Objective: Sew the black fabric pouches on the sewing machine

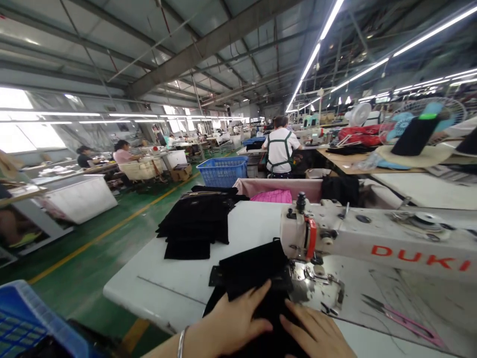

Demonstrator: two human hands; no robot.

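Observation:
A piece of black fabric (257, 263) lies on the white sewing table, its far edge close to the needle area of a sewing machine (335, 236). My left hand (236, 315) rests on the fabric with fingers spread, a bangle on its wrist. Flat on the fabric's right side is my right hand (316, 328), fingers stretched forward near the metal plate. Both hands press from above and grip nothing that I can see. Pink-handled thread snips (404, 318) lie to the right of my right hand.
A stack of black fabric pieces (197, 219) sits on the table's far left. Blue baskets stand at lower left (30, 318) and beyond the table (223, 171). Past the machine, a person (279, 146) sits facing away. A black thread cone (415, 136) stands at right.

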